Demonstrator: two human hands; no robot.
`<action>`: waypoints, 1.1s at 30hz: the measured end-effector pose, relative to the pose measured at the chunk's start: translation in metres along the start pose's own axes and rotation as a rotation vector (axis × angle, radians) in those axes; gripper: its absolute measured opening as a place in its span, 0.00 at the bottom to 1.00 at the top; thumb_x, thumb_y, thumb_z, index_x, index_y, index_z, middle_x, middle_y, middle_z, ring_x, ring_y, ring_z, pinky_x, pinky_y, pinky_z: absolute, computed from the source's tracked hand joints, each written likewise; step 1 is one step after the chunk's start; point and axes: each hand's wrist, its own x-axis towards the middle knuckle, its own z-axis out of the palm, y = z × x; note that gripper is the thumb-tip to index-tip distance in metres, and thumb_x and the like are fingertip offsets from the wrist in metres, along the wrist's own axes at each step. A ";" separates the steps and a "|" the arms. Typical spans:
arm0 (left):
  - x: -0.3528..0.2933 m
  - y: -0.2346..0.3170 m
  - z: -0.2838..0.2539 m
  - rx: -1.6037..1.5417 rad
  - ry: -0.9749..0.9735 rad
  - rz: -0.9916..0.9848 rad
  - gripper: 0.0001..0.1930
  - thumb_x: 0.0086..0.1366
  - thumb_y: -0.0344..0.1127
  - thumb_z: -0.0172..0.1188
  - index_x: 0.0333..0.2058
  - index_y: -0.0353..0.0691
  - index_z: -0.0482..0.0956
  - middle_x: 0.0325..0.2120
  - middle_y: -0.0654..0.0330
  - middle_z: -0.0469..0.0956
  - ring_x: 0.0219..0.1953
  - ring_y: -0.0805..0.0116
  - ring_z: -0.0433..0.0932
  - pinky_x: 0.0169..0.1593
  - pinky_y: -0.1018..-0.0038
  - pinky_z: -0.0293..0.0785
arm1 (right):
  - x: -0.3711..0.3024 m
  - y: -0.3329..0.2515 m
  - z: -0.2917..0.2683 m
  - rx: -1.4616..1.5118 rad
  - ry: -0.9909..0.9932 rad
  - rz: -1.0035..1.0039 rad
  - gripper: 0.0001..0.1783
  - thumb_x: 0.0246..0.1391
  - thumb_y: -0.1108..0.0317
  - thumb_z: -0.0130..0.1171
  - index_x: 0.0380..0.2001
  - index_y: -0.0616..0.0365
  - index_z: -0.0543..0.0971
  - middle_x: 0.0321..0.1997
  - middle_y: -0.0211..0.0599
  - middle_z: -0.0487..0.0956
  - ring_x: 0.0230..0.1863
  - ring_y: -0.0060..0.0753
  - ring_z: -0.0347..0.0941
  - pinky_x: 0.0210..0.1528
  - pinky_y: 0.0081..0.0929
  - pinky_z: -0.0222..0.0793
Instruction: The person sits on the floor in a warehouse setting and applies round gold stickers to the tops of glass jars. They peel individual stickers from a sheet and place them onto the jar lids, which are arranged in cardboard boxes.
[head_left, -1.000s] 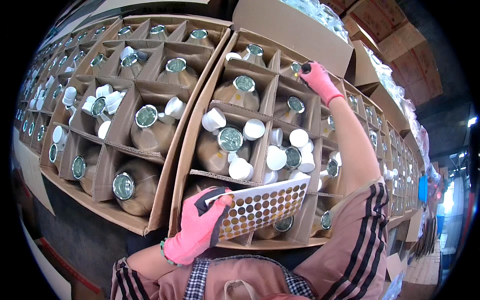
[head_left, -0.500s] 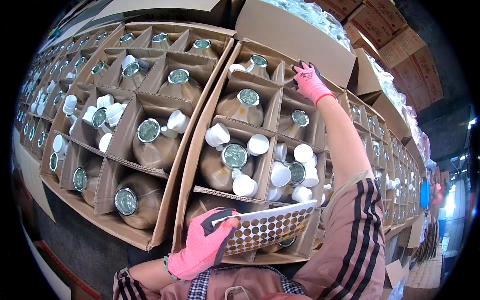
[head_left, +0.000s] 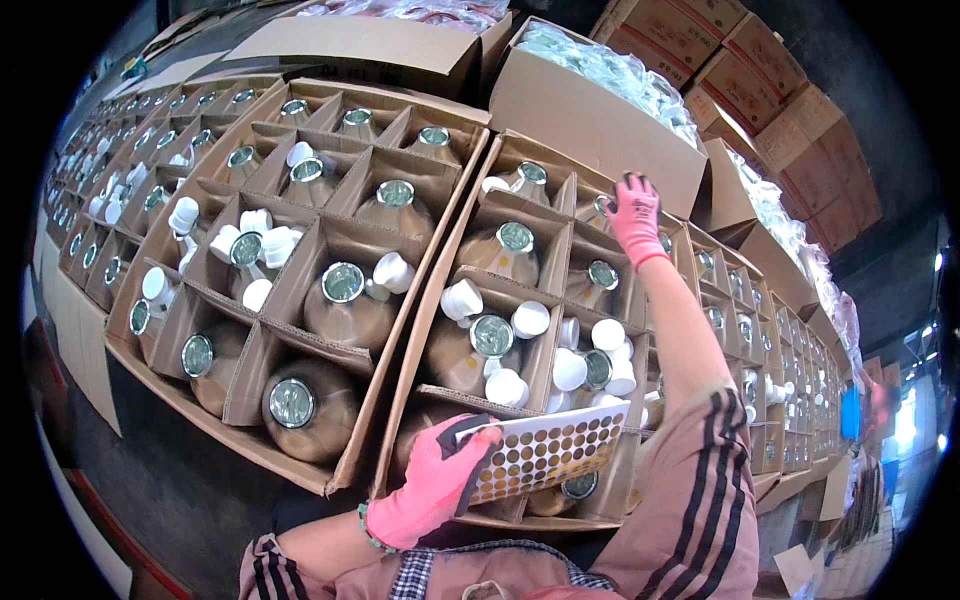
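Observation:
My left hand (head_left: pixel 432 483), in a pink glove with dark fingertips, grips a white sheet of round gold-brown stickers (head_left: pixel 545 455) by its left edge. The sheet is tilted above the near end of a divided carton (head_left: pixel 385 440). My right hand (head_left: pixel 636 215), gloved alike, is over the far right compartments of that carton, beside a flask mouth mostly hidden by the glove. Its fingers point away from me, slightly apart, with no object visible in them. Large brownish glass flasks (head_left: pixel 500 255) with silvery mouths stand in the compartments. White plastic caps (head_left: pixel 530 319) lie around several flask necks.
Another divided carton of flasks (head_left: pixel 330 362) adjoins on the left, and more rows of cartons run off to both sides. Behind stand open boxes with clear plastic wrapping (head_left: pixel 610 70). Closed brown cartons (head_left: pixel 745 60) are stacked at the back right.
My right hand has lifted off the carton's far divider area and shifted a little right. The view has tilted, so the cartons appear lower and further right. My left hand keeps hold of the sticker sheet.

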 end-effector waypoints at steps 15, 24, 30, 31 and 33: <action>0.000 -0.008 -0.007 0.007 -0.079 0.206 0.11 0.56 0.34 0.56 0.36 0.32 0.73 0.29 0.65 0.73 0.31 0.81 0.67 0.36 0.83 0.64 | -0.080 -0.121 -0.266 0.842 -0.695 -0.508 0.12 0.36 0.65 0.59 0.26 0.58 0.71 0.27 0.38 0.70 0.33 0.41 0.67 0.37 0.34 0.62; -0.001 -0.016 -0.010 -0.024 -0.070 0.294 0.10 0.55 0.31 0.55 0.35 0.31 0.74 0.29 0.62 0.73 0.33 0.78 0.68 0.38 0.80 0.65 | -0.080 -0.125 -0.272 0.774 -0.674 -0.479 0.08 0.37 0.68 0.57 0.23 0.56 0.71 0.25 0.38 0.70 0.33 0.41 0.67 0.37 0.34 0.61; -0.002 -0.013 -0.010 0.001 -0.071 0.311 0.09 0.57 0.31 0.53 0.35 0.32 0.72 0.28 0.66 0.72 0.32 0.81 0.68 0.36 0.83 0.64 | -0.080 -0.133 -0.274 0.852 -0.600 -0.433 0.09 0.35 0.69 0.60 0.24 0.59 0.73 0.24 0.37 0.70 0.32 0.41 0.65 0.35 0.33 0.60; -0.002 -0.012 -0.009 0.034 -0.067 0.321 0.09 0.57 0.31 0.53 0.35 0.32 0.72 0.28 0.65 0.72 0.32 0.81 0.68 0.37 0.83 0.64 | -0.079 -0.133 -0.275 0.868 -0.629 -0.430 0.10 0.36 0.69 0.60 0.24 0.59 0.73 0.24 0.37 0.70 0.32 0.41 0.65 0.35 0.33 0.59; 0.001 -0.017 -0.012 0.047 -0.070 0.376 0.09 0.57 0.31 0.54 0.34 0.32 0.72 0.29 0.64 0.72 0.32 0.80 0.68 0.37 0.83 0.64 | -0.078 -0.133 -0.275 0.878 -0.672 -0.431 0.10 0.35 0.68 0.61 0.23 0.58 0.73 0.24 0.37 0.70 0.32 0.41 0.65 0.35 0.33 0.59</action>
